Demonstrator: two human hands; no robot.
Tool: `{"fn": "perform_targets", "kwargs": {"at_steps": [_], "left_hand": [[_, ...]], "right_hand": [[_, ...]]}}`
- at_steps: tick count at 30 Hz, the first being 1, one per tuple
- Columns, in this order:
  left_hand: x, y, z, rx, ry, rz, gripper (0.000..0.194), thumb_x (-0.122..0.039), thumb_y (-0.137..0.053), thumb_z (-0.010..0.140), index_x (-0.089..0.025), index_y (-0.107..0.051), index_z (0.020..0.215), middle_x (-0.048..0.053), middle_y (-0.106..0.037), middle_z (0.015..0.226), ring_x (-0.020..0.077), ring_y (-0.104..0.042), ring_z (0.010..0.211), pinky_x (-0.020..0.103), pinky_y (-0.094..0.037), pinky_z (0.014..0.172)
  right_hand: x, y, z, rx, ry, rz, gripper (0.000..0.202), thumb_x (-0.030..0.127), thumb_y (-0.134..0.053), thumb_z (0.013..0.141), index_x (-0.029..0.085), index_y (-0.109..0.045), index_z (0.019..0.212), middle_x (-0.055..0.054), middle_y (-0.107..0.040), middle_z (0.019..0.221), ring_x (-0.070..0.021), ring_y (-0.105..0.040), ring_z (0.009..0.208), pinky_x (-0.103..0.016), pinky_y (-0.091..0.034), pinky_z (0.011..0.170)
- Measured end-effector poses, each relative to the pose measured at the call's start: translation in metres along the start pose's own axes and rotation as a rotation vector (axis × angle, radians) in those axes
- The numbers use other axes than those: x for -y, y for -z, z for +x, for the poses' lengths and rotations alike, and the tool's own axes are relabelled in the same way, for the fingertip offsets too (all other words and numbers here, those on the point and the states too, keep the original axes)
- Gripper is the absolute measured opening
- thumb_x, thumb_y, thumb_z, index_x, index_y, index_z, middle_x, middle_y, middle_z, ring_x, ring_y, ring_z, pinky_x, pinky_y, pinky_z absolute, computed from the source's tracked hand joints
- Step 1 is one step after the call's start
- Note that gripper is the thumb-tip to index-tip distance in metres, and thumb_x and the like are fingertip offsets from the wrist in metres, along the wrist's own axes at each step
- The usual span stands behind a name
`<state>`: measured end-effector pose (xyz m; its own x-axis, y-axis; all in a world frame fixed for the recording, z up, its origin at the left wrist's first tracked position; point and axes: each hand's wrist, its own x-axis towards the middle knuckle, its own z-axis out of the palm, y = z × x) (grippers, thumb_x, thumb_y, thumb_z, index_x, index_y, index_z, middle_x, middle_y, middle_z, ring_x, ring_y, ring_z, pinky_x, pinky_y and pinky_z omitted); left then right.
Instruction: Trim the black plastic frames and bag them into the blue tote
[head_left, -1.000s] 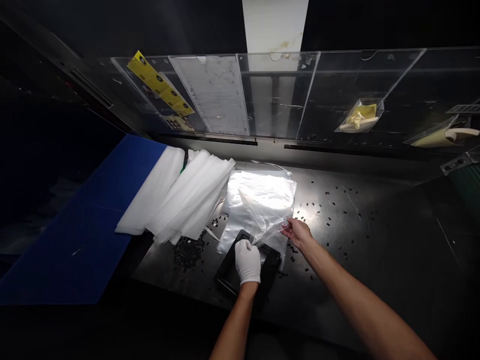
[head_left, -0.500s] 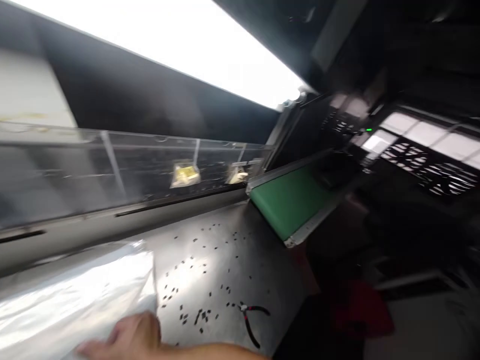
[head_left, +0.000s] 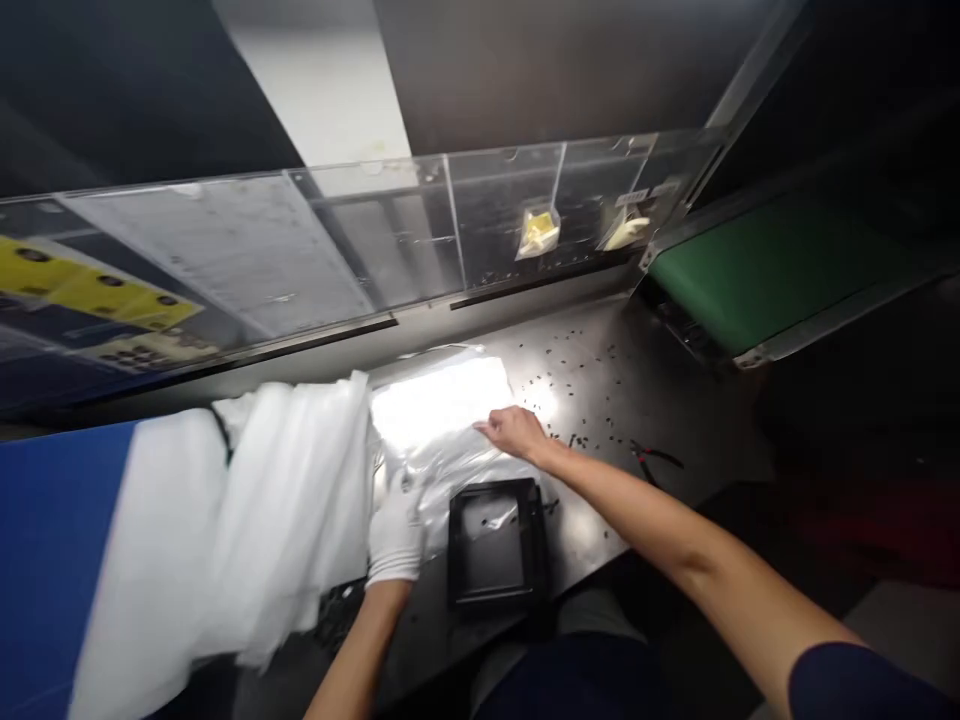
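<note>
Clear, shiny plastic bags (head_left: 442, 400) lie in a flat pile on the metal bench. My bare right hand (head_left: 516, 432) is at their right edge, fingers pinched together on the plastic. My left hand (head_left: 396, 530), in a white glove, rests on the lower left part of the pile; its fingers blur into the glare. Just below the plastic, between my forearms, sits a black rectangular frame (head_left: 459, 560) with an open-looking middle, its upper edge close to the bags. Neither hand touches the frame.
White foam sheets (head_left: 285, 500) are heaped at left over a blue surface (head_left: 60, 530). Small black bits and red-and-black pliers (head_left: 656, 455) lie at right. A green conveyor belt (head_left: 780, 270) stands beyond. A clear panel (head_left: 405, 240) with small bags runs along the back.
The view has swung left and down, bringing my gloved left hand, the black frame and the foam sheets into sight. My right hand is still at the plastic's right edge.
</note>
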<state>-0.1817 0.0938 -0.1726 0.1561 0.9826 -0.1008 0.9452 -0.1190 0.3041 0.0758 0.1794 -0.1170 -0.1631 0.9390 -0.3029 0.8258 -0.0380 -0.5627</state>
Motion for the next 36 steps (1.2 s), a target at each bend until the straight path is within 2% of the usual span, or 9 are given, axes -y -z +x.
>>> {"fn": "perform_targets", "kwargs": {"at_steps": [2, 5, 11, 13, 16, 20, 23, 30, 36], "left_hand": [[0.018, -0.010, -0.011, 0.027, -0.016, 0.026, 0.055, -0.007, -0.052, 0.097, -0.021, -0.051, 0.150, 0.015, -0.049, 0.158, 0.0278, -0.060, 0.132, 0.042, -0.055, 0.105], [0.018, -0.028, -0.008, 0.005, -0.031, 0.015, 0.067, -0.001, -0.042, 0.092, -0.011, -0.038, 0.159, 0.017, -0.038, 0.166, 0.0305, -0.052, 0.143, 0.039, -0.052, 0.109], [0.016, -0.039, -0.004, -0.046, -0.040, -0.056, 0.057, -0.016, -0.041, 0.099, -0.008, -0.042, 0.156, 0.015, -0.039, 0.167, 0.0279, -0.047, 0.148, 0.039, -0.046, 0.117], [0.016, -0.039, -0.005, -0.053, -0.026, -0.072, 0.055, -0.017, -0.040, 0.100, -0.009, -0.044, 0.155, 0.013, -0.042, 0.165, 0.0254, -0.045, 0.149, 0.038, -0.044, 0.119], [0.013, -0.039, -0.004, -0.051, -0.018, -0.087, 0.057, -0.014, -0.040, 0.099, -0.013, -0.043, 0.156, 0.010, -0.040, 0.166, 0.0249, -0.044, 0.150, 0.038, -0.047, 0.116], [0.009, -0.034, 0.000, -0.027, -0.027, -0.109, 0.059, -0.012, -0.041, 0.098, -0.021, -0.045, 0.156, 0.006, -0.039, 0.168, 0.0260, -0.049, 0.146, 0.038, -0.053, 0.109], [0.009, -0.032, 0.003, -0.005, -0.031, -0.125, 0.059, -0.011, -0.042, 0.098, -0.020, -0.045, 0.156, 0.006, -0.041, 0.166, 0.0266, -0.049, 0.145, 0.037, -0.052, 0.110], [0.019, -0.037, 0.003, 0.022, -0.008, -0.173, 0.056, -0.010, -0.045, 0.098, -0.020, -0.048, 0.154, 0.009, -0.047, 0.162, 0.0277, -0.052, 0.142, 0.037, -0.055, 0.106], [0.023, -0.041, 0.005, 0.030, -0.031, -0.233, 0.054, -0.009, -0.053, 0.098, -0.018, -0.049, 0.151, 0.014, -0.046, 0.162, 0.0303, -0.049, 0.145, 0.049, -0.050, 0.112]], "right_hand": [[-0.010, -0.016, 0.002, -0.057, 0.003, 0.050, 0.041, 0.054, -0.059, 0.101, 0.017, -0.070, 0.113, -0.009, -0.072, 0.115, -0.0231, -0.067, 0.112, -0.047, -0.050, 0.105], [-0.035, -0.033, -0.027, -0.163, -0.048, 0.063, 0.054, 0.059, -0.064, 0.095, 0.018, -0.065, 0.130, -0.012, -0.068, 0.127, -0.0252, -0.061, 0.125, -0.042, -0.044, 0.113], [-0.093, -0.112, -0.155, -0.258, -0.303, -0.029, 0.062, 0.046, -0.035, 0.106, 0.001, -0.046, 0.148, -0.029, -0.063, 0.129, -0.0355, -0.064, 0.120, -0.053, -0.053, 0.099], [-0.093, -0.145, -0.192, -0.221, -0.251, -0.067, 0.066, 0.048, -0.045, 0.103, 0.003, -0.044, 0.151, -0.032, -0.055, 0.141, -0.0407, -0.056, 0.132, -0.060, -0.047, 0.106], [-0.074, -0.188, -0.223, -0.087, -0.008, -0.097, 0.081, 0.049, -0.077, 0.083, 0.017, -0.050, 0.152, -0.021, -0.046, 0.159, -0.0402, -0.041, 0.147, -0.057, -0.034, 0.122], [-0.051, -0.225, -0.225, 0.033, 0.199, -0.139, 0.073, 0.029, -0.081, 0.080, 0.018, -0.056, 0.147, -0.017, -0.060, 0.146, -0.0342, -0.052, 0.138, -0.050, -0.035, 0.123], [-0.049, -0.235, -0.216, 0.030, 0.225, -0.175, 0.060, 0.025, -0.070, 0.089, 0.010, -0.056, 0.146, -0.019, -0.066, 0.132, -0.0339, -0.058, 0.127, -0.053, -0.033, 0.124], [-0.046, -0.235, -0.212, 0.023, 0.298, -0.157, 0.041, 0.030, -0.066, 0.092, 0.016, -0.066, 0.131, -0.008, -0.070, 0.099, -0.0260, -0.064, 0.096, -0.050, -0.037, 0.123], [-0.028, -0.198, -0.214, -0.048, 0.277, -0.079, 0.045, 0.034, -0.070, 0.089, 0.017, -0.065, 0.130, -0.010, -0.067, 0.104, -0.0289, -0.062, 0.100, -0.055, -0.041, 0.117]]}}
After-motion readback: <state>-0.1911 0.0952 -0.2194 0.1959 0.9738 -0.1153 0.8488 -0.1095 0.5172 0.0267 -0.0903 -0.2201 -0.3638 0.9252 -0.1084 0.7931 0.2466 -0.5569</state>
